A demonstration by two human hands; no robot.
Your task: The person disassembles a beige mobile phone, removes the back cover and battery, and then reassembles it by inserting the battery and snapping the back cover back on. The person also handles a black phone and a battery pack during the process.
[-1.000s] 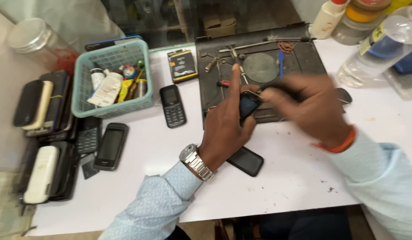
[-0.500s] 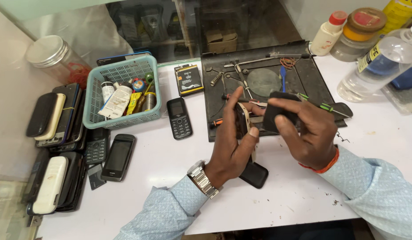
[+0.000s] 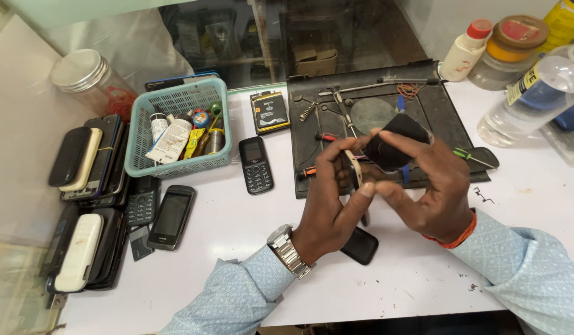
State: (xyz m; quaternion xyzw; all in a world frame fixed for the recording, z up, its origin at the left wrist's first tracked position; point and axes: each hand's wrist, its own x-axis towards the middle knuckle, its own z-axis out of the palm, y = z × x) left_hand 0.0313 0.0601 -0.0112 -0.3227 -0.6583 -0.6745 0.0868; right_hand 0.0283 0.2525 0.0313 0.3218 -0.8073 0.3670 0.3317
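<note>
Two hands raised over the white desk [image 3: 225, 229]: left hand [image 3: 330, 205] pinching a thin phone body [image 3: 351, 169] edge-on between closed fingers, right hand [image 3: 432, 186] gripping a black back cover [image 3: 392, 141], above the dark work mat [image 3: 436, 111].

Around our worktop [image 3: 225, 248]

We see a teal basket [image 3: 175, 162] of tubes near the far left, phones stacked [image 3: 88, 158] along the left edge, bottles [image 3: 535, 93] at the far right corner.
</note>
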